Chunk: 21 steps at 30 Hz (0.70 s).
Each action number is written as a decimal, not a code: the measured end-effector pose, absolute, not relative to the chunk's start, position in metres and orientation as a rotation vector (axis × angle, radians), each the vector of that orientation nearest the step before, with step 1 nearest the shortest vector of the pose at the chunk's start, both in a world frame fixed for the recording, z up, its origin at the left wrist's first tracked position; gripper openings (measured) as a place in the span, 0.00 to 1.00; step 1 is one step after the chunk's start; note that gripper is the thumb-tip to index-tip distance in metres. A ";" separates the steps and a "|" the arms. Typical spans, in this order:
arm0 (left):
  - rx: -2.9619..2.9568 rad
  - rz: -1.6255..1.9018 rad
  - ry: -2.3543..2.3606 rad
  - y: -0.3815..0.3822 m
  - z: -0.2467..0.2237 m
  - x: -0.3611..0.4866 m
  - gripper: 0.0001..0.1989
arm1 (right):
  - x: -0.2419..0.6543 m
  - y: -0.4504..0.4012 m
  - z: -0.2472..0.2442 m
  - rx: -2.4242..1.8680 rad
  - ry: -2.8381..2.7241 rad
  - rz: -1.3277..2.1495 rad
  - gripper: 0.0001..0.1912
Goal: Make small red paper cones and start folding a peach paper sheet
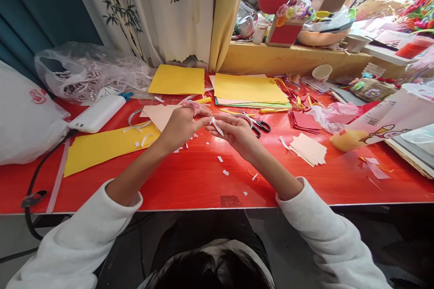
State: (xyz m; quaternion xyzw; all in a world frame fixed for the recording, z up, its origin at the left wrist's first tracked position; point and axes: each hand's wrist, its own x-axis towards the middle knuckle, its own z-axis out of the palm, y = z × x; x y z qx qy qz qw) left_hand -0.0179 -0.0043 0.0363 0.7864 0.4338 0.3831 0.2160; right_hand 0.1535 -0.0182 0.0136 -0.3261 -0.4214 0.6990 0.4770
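Observation:
My right hand [237, 132] pinches a narrow white strip [217, 126] between thumb and fingers, above the middle of the red table. My left hand [181, 124] is closed, and its thumb meets the right fingertips near the strip's upper end. What the left fingers hold is hidden. A small pink thing [192, 106] shows at the back of the left fingers; I cannot tell its kind. Just behind my right hand lie scissors with dark handles [261, 126]. Small white scraps [225, 172] are scattered below both hands.
Yellow sheets [251, 89] are stacked at the back, and more yellow paper [101, 151] lies at left beside a tape roll [139, 118]. Pale pink cards [308, 149], red cards [303, 123] and a drink cup [383, 117] stand right. A white power strip [98, 113] lies left.

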 end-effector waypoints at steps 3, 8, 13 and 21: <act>2.136 1.038 1.201 -0.004 0.037 -0.018 0.10 | 0.154 -0.019 0.014 -0.805 -1.039 1.689 0.10; 2.067 1.062 1.141 -0.002 0.033 -0.018 0.09 | 0.154 -0.017 0.009 -0.770 -1.128 1.640 0.13; 1.870 1.061 1.084 0.000 0.025 -0.015 0.10 | 0.155 -0.016 0.008 -0.782 -1.230 1.577 0.16; 1.733 1.010 1.115 0.001 0.026 -0.014 0.26 | 0.153 -0.018 0.010 -0.835 -1.314 1.509 0.18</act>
